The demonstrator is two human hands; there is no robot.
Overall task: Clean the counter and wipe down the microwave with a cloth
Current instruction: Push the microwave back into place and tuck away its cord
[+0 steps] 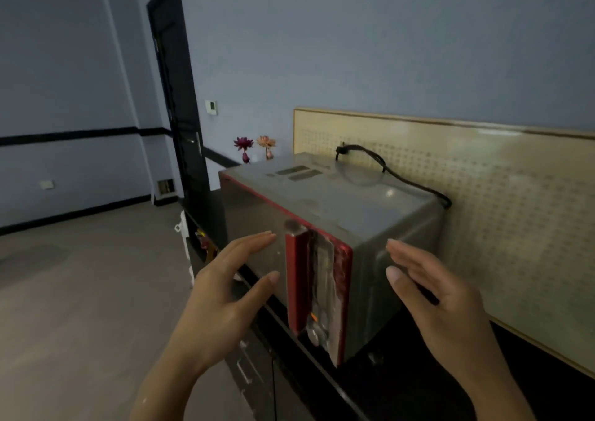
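A grey microwave [338, 208] with red door trim and a worn control strip stands on the black counter [402, 375], its back toward the wall. My left hand [225, 288] is held out in front of the door with straight fingers, empty. My right hand [441, 298] is held flat beside the microwave's right side, fingers straight, holding nothing. Whether either hand touches the microwave is unclear. No cloth is in view.
A black power cord [386, 166] loops over the microwave's top rear. A cream patterned backsplash panel [483, 188] runs along the wall. Two small flower vases [256, 150] stand beyond the microwave. A dark door [180, 98] and open floor lie to the left.
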